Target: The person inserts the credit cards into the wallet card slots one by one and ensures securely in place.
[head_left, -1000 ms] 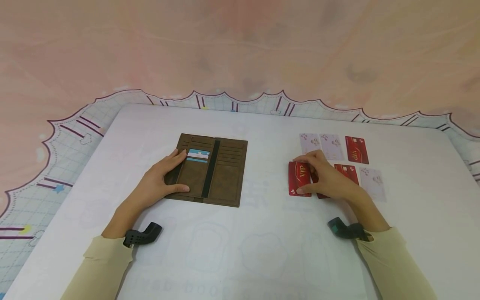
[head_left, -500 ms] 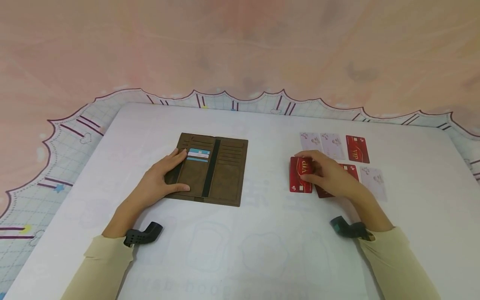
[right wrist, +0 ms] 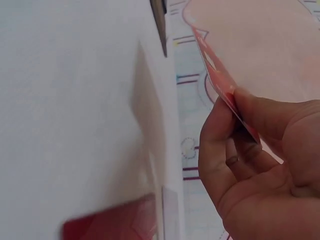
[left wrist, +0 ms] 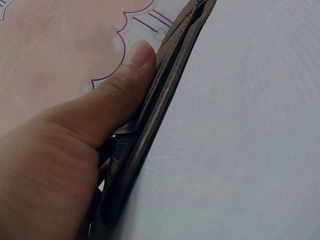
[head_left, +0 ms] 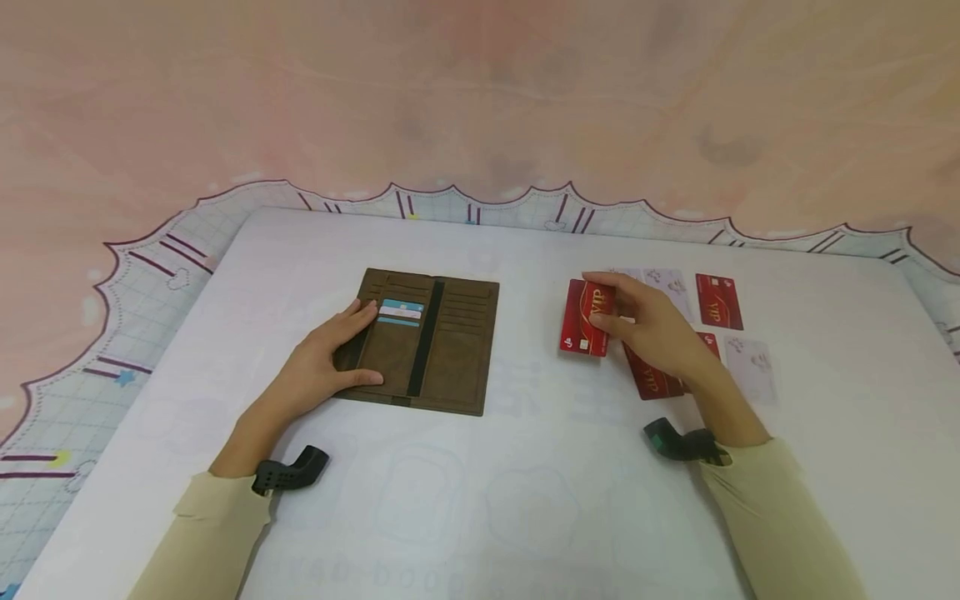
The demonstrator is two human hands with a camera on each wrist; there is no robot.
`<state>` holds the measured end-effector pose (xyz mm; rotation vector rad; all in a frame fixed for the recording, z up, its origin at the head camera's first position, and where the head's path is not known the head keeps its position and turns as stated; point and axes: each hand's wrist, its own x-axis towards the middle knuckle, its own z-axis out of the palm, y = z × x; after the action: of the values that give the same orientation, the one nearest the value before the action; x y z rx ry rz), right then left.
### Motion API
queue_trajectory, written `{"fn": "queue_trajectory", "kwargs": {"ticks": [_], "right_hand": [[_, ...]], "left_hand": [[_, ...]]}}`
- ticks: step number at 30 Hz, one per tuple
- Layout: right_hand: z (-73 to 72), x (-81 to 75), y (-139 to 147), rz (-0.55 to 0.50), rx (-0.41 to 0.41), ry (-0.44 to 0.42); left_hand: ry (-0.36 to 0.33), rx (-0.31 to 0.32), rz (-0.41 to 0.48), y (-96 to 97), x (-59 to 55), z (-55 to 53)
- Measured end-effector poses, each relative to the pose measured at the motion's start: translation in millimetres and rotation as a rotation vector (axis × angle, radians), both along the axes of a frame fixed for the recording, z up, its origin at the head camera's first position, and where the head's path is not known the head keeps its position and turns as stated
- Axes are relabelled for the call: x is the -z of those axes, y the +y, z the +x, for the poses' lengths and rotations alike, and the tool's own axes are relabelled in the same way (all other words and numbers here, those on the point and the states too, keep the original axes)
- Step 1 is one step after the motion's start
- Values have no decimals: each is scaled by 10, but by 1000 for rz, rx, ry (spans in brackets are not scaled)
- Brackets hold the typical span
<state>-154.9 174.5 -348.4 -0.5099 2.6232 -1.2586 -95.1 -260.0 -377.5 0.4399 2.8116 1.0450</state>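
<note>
A brown long wallet [head_left: 459,367] lies unfolded on the white table. My left hand [head_left: 318,367] rests on its left panel, with thumb and fingers spread; the left wrist view shows the thumb [left wrist: 112,97] lying along the wallet's edge. Blue and white cards [head_left: 401,310] show in that panel's slots. To the right, my right hand [head_left: 660,333] pinches a red VIP card [head_left: 577,321] between thumb and fingers. In the right wrist view this card [right wrist: 214,65] is held tilted, raised above the table, its shadow falling below.
Beneath and beside my right hand lie red cards [head_left: 651,377], partly covered by it. Another red card [head_left: 719,302] sits farther back. Pale flowered cards [head_left: 669,289] lie in the back row, and one [head_left: 752,371] at the front right. A scalloped cloth border [head_left: 510,208] runs behind the table.
My right hand has lifted the red VIP card off the table and carried it slightly up and left, uncovering more of a red card below. The left hand and wallet stay put.
</note>
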Motion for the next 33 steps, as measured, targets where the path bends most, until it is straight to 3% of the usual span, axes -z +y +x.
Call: {"fn": "queue_trajectory", "kwargs": {"ticks": [5,17,33], "right_hand": [[-82,-63,-176,-52,16,15],[-276,-122,-706,-288,-22,-11],[-413,-129,-1280,-398,-50,-66]], "left_hand": [[1,1,-1,-5,8,-4],[24,3,-5,-28,81,-21],[11,-1,14,-20,36,-5]]}}
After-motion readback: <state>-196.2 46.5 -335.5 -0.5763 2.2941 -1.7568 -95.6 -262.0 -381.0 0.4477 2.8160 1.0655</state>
